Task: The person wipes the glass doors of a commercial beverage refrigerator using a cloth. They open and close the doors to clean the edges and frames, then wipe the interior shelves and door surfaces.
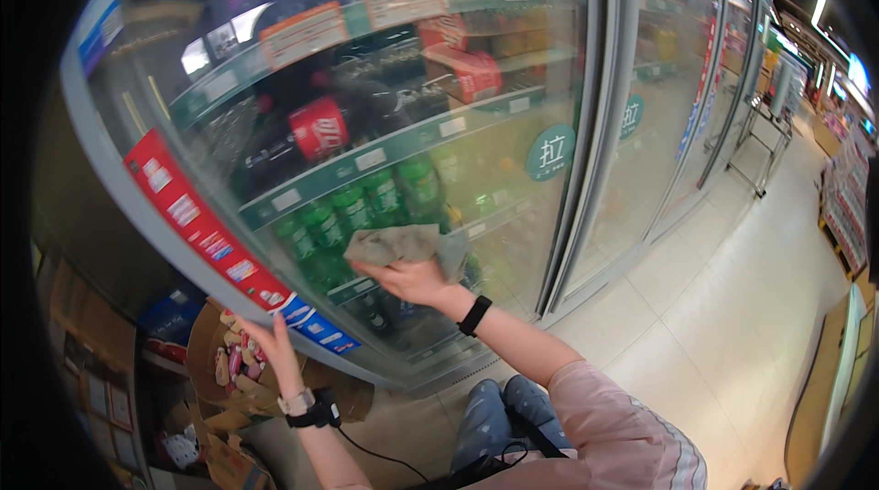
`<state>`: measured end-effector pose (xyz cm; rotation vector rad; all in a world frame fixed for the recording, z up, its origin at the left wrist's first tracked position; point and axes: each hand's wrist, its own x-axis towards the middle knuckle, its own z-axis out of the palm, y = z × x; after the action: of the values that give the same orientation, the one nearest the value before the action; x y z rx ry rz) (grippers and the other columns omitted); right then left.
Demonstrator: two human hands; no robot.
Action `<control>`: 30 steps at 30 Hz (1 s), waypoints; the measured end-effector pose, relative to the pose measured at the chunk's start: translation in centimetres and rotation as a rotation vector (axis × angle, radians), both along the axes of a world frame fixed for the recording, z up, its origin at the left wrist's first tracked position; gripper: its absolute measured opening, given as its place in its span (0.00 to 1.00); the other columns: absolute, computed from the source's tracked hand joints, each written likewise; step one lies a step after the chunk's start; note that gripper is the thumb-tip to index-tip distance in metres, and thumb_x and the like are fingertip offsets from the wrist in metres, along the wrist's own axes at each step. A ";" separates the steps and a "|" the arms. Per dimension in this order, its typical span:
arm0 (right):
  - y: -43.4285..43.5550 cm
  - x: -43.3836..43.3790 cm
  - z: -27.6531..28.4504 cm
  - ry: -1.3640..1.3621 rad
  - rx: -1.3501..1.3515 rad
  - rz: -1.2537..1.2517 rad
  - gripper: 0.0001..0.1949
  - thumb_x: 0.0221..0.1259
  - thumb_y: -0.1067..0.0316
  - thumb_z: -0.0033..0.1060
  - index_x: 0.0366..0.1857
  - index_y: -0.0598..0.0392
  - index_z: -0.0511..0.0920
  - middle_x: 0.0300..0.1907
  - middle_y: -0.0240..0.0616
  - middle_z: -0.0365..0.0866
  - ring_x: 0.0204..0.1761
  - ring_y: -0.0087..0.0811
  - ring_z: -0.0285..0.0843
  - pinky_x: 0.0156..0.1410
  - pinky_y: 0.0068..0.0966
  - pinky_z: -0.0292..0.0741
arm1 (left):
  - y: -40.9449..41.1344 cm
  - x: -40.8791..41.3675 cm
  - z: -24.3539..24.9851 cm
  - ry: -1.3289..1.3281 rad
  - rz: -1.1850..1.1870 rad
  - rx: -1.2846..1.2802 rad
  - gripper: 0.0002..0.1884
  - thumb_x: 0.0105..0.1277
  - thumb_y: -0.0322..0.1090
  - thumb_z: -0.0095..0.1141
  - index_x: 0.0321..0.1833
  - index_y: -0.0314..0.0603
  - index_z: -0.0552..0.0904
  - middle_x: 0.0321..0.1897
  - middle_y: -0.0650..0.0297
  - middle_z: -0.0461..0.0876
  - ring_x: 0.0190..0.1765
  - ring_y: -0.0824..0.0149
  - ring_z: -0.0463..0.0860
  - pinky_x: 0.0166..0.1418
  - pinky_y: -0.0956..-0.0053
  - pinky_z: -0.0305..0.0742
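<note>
A beige-grey cloth [397, 244] lies bunched against the glass door [501, 215] of a drinks cooler. My right hand [412, 280] presses it to the pane, fingers spread along its lower edge. My left hand [269, 346] holds the grey door frame [199, 263] low on its outer edge, thumb up and the fingers partly hidden. Beside that hand, a red printed strip [206, 222] runs along the frame and ends in a blue strip [319, 325]. Through the pane, green drink bottles [350, 208] stand behind the cloth, and dark bottles with red labels [319, 127] fill the shelf above.
Below my left hand stands an opened cardboard box [206, 352] of small packaged goods. More cooler doors [659, 78] continue to the right. A metal trolley [759, 140] stands farther along the tiled floor [659, 352]. Stacked goods [846, 201] on a pallet line the right side.
</note>
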<state>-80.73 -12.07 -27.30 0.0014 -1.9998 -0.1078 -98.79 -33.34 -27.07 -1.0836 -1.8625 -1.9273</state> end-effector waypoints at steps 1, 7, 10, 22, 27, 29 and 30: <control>0.2 -0.5 -0.2 0.003 0.010 0.005 0.26 0.51 0.67 0.57 0.59 0.36 0.73 0.59 0.28 0.72 0.61 0.36 0.68 0.62 0.39 0.66 | -0.3 -0.6 -0.6 -0.033 0.001 -0.001 0.39 0.66 0.31 0.49 0.74 0.39 0.41 0.73 0.52 0.43 0.74 0.57 0.48 0.74 0.61 0.43; -0.3 -0.6 -2.0 -0.023 -0.041 -0.030 0.31 0.52 0.68 0.54 0.65 0.33 0.65 0.64 0.26 0.66 0.66 0.32 0.64 0.69 0.40 0.61 | -0.1 -1.5 -1.7 -0.012 0.109 -0.026 0.34 0.69 0.36 0.45 0.74 0.40 0.44 0.73 0.52 0.46 0.73 0.56 0.52 0.73 0.62 0.45; 0.0 -0.3 -3.8 -0.022 -0.045 -0.026 0.28 0.53 0.69 0.54 0.62 0.34 0.70 0.62 0.26 0.69 0.62 0.33 0.67 0.68 0.40 0.61 | 0.2 0.8 0.0 -0.085 0.089 -0.014 0.34 0.70 0.38 0.45 0.74 0.40 0.44 0.73 0.51 0.46 0.72 0.56 0.52 0.73 0.62 0.46; 6.6 3.1 -8.3 -0.045 -0.153 0.025 0.27 0.54 0.69 0.55 0.62 0.42 0.68 0.66 0.39 0.63 0.66 0.43 0.60 0.71 0.40 0.56 | 0.7 -1.7 -1.6 -0.027 0.036 -0.059 0.35 0.70 0.38 0.46 0.73 0.40 0.44 0.70 0.49 0.50 0.70 0.56 0.55 0.71 0.64 0.50; 10.0 9.3 6.3 0.489 -0.409 -0.435 0.27 0.63 0.65 0.45 0.68 0.51 0.58 0.67 0.52 0.57 0.67 0.53 0.54 0.70 0.43 0.54 | -0.3 -2.3 -2.5 -0.001 0.068 -0.062 0.34 0.71 0.39 0.46 0.73 0.40 0.43 0.70 0.49 0.49 0.70 0.56 0.55 0.71 0.64 0.51; 12.2 11.6 9.8 0.572 -0.366 -0.408 0.27 0.65 0.66 0.43 0.69 0.53 0.55 0.69 0.53 0.52 0.70 0.54 0.47 0.71 0.43 0.50 | 0.0 -2.2 -2.4 -0.033 0.059 -0.024 0.33 0.71 0.38 0.44 0.73 0.37 0.45 0.70 0.48 0.49 0.70 0.56 0.55 0.71 0.65 0.50; 12.5 12.2 10.9 0.588 -0.370 -0.355 0.26 0.66 0.67 0.42 0.68 0.55 0.55 0.70 0.53 0.50 0.72 0.53 0.44 0.72 0.43 0.48 | -0.2 -2.6 -2.4 -0.058 0.064 -0.018 0.33 0.72 0.38 0.44 0.73 0.37 0.45 0.70 0.48 0.50 0.70 0.56 0.56 0.71 0.65 0.50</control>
<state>-68.55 0.46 -16.41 -0.5613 -1.3896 0.0355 -101.36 -33.55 -29.42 -0.9708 -1.9247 -1.9290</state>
